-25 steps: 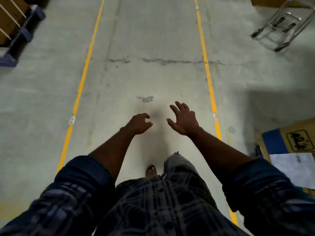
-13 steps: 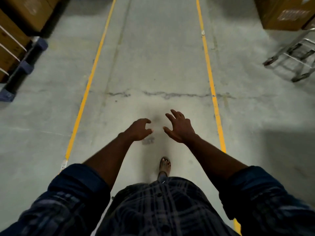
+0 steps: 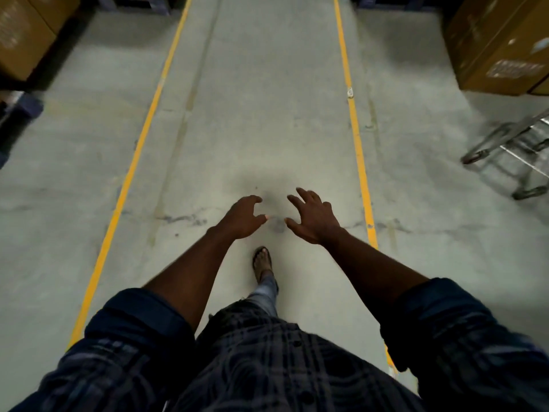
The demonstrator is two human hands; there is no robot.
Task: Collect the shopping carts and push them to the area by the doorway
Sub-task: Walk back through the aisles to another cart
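One shopping cart (image 3: pixel 509 151) shows at the right edge of the view. The frame cuts it off, so only its lower part can be seen. It is bare silver-grey metal: a low base of bent tube with thin straight rods across it like a bottom rack. It is blurred, so finer detail is lost. Two dark casters (image 3: pixel 473 158) rest on the concrete floor (image 3: pixel 267 114), and the cart stands upright on them. It sits outside the aisle, to the right of the right-hand yellow line (image 3: pixel 358 150) and well apart from it. It is on the near side of a large cardboard box (image 3: pixel 499 46).
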